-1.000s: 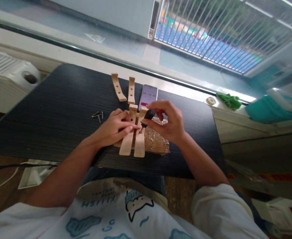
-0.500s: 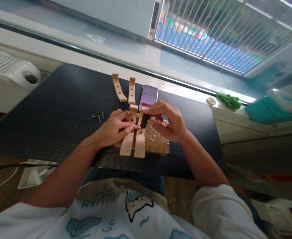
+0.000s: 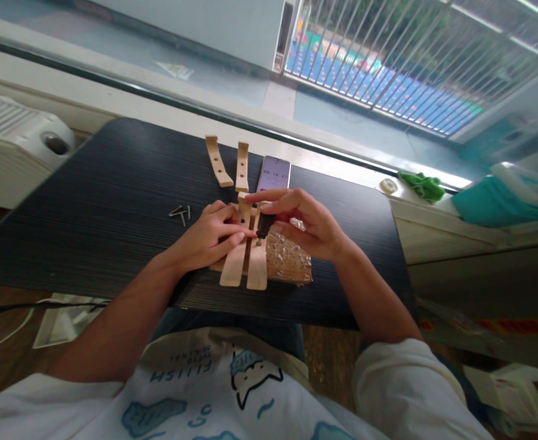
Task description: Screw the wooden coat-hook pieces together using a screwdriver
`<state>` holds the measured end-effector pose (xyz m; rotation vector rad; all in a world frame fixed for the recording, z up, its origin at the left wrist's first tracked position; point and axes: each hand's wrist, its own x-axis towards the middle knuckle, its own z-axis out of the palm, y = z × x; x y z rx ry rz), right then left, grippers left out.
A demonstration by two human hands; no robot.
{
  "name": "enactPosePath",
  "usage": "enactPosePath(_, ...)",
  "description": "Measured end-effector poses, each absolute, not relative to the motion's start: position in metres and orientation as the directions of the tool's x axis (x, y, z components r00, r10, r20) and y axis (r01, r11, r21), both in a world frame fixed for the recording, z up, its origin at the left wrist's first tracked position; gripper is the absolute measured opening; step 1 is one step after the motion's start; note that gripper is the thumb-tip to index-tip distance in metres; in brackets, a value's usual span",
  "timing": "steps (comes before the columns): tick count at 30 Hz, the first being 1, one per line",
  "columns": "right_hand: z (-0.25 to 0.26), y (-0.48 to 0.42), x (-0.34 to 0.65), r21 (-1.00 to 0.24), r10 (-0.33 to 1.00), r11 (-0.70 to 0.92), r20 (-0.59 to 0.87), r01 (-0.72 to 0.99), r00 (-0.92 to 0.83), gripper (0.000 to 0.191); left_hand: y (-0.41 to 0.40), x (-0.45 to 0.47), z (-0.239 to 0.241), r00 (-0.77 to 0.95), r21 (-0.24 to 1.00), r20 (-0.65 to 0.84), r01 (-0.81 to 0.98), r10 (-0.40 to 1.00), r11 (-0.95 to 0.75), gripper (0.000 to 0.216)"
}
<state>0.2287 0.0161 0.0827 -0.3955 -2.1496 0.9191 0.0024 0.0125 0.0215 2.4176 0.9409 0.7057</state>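
Note:
My right hand (image 3: 308, 223) grips a short black-handled screwdriver (image 3: 265, 225) between thumb and fingers. Its tip points down at a hole in the right-hand curved wooden piece (image 3: 257, 272); whether a screw is under it is too small to tell. My left hand (image 3: 216, 233) is closed over the left-hand wooden piece (image 3: 232, 272), index fingertip reaching across beside the screwdriver's tip. Both pieces lie side by side over a wooden block (image 3: 217, 266) and a brown, tape-wrapped block (image 3: 290, 261), their wide ends toward me. My fingers partly hide their upper halves.
Two more curved wooden pieces (image 3: 242, 168) with holes lie farther back. Beside them rests a phone (image 3: 274, 173) showing a timer. Several loose screws (image 3: 180, 214) are left of my left hand. On the sill are a tape roll (image 3: 388, 186), a green cloth (image 3: 421, 187) and a teal container (image 3: 502, 198).
My right hand has shifted slightly left around the screwdriver, with the index finger reaching out past the handle's top. The left hand and wooden pieces have stayed nearly still.

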Motion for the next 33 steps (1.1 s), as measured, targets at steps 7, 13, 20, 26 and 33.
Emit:
enactPosePath(7, 0.076, 0.015, 0.231, -0.804, 0.577, 0.594, 0.43, -0.005, -0.695, 0.019, 0.014, 0.003, 0.02, 0.645, 0.582, 0.29, 0.467, 0.707, -0.665, 0.039)
enactPosePath(13, 0.07, 0.018, 0.234, -0.783, 0.608, 0.618, 0.423, 0.066, -0.672, 0.025, 0.013, 0.003, 0.021, 0.648, 0.569, 0.281, 0.481, 0.708, -0.666, 0.04)
enactPosePath(20, 0.078, 0.017, 0.232, -0.715, 0.568, 0.697, 0.514, 0.044, -0.642, 0.025, 0.012, 0.003, 0.023, 0.646, 0.56, 0.279, 0.491, 0.71, -0.667, 0.04)
enactPosePath(26, 0.082, 0.017, 0.231, -0.643, 0.561, 0.757, 0.55, 0.114, -0.619, 0.022, 0.012, 0.003, 0.023, 0.648, 0.56, 0.28, 0.489, 0.708, -0.669, 0.04)
enactPosePath(33, 0.08, 0.017, 0.229, -0.645, 0.576, 0.759, 0.602, 0.088, -0.553, 0.021, 0.013, 0.003, 0.022, 0.644, 0.575, 0.269, 0.489, 0.716, -0.656, 0.04)
